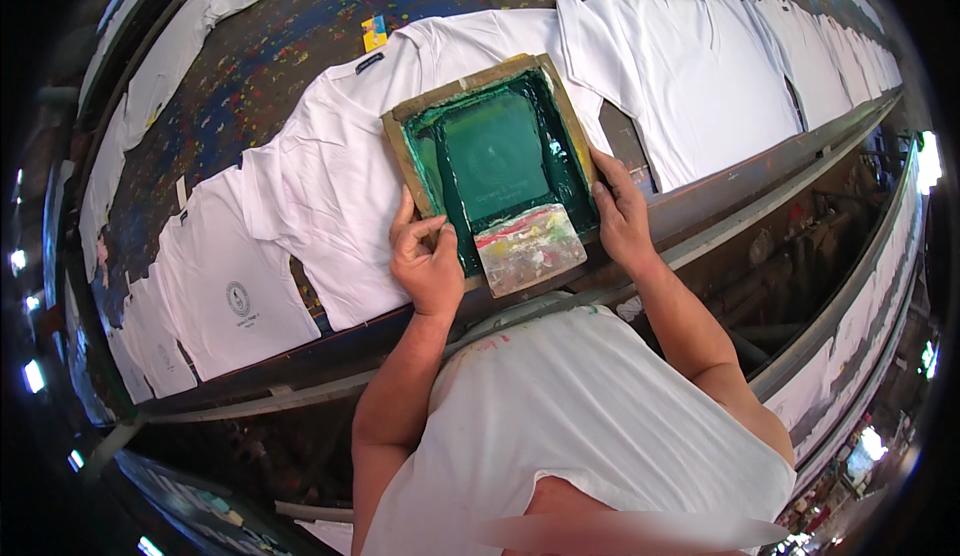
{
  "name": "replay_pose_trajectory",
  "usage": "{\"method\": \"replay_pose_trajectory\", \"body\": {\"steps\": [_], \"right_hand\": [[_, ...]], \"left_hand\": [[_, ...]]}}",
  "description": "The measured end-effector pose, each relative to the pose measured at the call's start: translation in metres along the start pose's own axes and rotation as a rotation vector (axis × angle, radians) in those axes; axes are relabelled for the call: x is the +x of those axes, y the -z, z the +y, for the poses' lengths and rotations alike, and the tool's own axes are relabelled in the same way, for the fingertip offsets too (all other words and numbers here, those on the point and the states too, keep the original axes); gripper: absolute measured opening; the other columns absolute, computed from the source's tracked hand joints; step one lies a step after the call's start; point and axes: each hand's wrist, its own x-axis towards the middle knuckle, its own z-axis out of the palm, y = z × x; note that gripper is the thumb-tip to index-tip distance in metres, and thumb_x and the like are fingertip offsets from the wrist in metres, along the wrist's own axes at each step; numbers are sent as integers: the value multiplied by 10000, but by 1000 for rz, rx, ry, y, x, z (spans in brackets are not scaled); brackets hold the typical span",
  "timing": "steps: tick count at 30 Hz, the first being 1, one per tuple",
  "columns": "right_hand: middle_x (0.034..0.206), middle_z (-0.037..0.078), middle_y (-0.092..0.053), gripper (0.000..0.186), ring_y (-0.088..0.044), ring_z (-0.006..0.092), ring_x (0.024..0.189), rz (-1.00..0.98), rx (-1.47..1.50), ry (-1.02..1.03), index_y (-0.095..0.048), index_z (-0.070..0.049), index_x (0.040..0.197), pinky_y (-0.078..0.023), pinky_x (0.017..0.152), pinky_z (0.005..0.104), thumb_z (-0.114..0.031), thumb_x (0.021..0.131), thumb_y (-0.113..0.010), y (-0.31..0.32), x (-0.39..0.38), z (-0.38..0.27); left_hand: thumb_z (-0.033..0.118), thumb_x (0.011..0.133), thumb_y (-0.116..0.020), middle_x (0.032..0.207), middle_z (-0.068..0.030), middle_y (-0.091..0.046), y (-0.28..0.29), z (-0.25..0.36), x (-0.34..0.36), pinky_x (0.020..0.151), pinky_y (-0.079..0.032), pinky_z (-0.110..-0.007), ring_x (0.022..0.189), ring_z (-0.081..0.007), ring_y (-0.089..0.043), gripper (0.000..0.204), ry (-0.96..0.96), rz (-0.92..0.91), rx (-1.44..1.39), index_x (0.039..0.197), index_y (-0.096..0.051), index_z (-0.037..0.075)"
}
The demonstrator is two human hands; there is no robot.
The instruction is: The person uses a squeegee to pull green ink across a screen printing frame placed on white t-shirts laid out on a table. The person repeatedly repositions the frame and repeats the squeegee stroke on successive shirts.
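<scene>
A wooden screen printing frame (402, 156) with green mesh is between my two hands, tilted over a white T-shirt (345, 171). Dark green ink coats its inner edges. My left hand (430, 261) grips the frame's lower left side, with its thumb and index finger curled close together. On the right side, my right hand (622, 211) is closed along the outer edge. A flat squeegee (530, 254), smeared with red, yellow and white, rests inside at the near end and sticks out over the near edge toward me.
To the left lies a white T-shirt with a small dark round print (238, 301). More plain white T-shirts (700, 76) line the long, paint-spotted table (270, 76) to the right. A metal rail (690, 246) follows the table's near edge. Yellow-blue tags (374, 34) stand by the collars.
</scene>
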Motion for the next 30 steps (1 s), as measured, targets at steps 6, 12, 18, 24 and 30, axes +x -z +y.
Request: {"method": "replay_pose_trajectory", "body": {"steps": [6, 12, 18, 24, 30], "right_hand": [[1524, 232, -658, 495, -620, 351, 1444, 20, -10, 16, -592, 33, 1601, -432, 1263, 414, 52, 1106, -568, -2, -1, 4], [1512, 235, -661, 476, -626, 362, 1427, 48, -6, 27, -605, 28, 1588, -445, 1252, 418, 43, 1112, -576, -7, -2, 11], [1501, 224, -662, 479, -626, 338, 1422, 46, -24, 29, -599, 32, 1594, -443, 1251, 405, 46, 1115, -578, -7, -3, 13], [1499, 181, -669, 472, -634, 266, 1415, 25, 76, -43, -610, 35, 1586, -431, 1254, 360, 56, 1115, -580, -4, 3, 1], [1290, 214, -770, 385, -732, 380, 1181, 92, -166, 283, -738, -10, 1412, -569, 1054, 442, 24, 1029, -735, 29, -2, -41]], "left_hand": [[-178, 944, -728, 1718, -291, -526, 1, 2, 0, 977, -618, -307, 1356, -239, -709, 174, -7, -6, -17, 1049, -746, -41], [-192, 937, -731, 1724, -293, -525, 0, -2, 2, 939, -605, -295, 1285, -198, -715, 181, -45, 2, -37, 1033, -734, -39], [-205, 938, -718, 1731, -292, -518, 4, -7, 0, 968, -600, -300, 1345, -211, -692, 203, -13, -21, -8, 1050, -725, -36], [-199, 942, -712, 1765, -273, -461, 0, -2, 3, 1123, -583, -364, 1443, -265, -649, 274, -21, -31, -26, 1164, -704, -38], [-147, 941, -738, 1766, -239, -443, 3, 17, 16, 1301, -484, -480, 1549, -344, -554, 513, -73, -49, 96, 1433, -645, -39]]}}
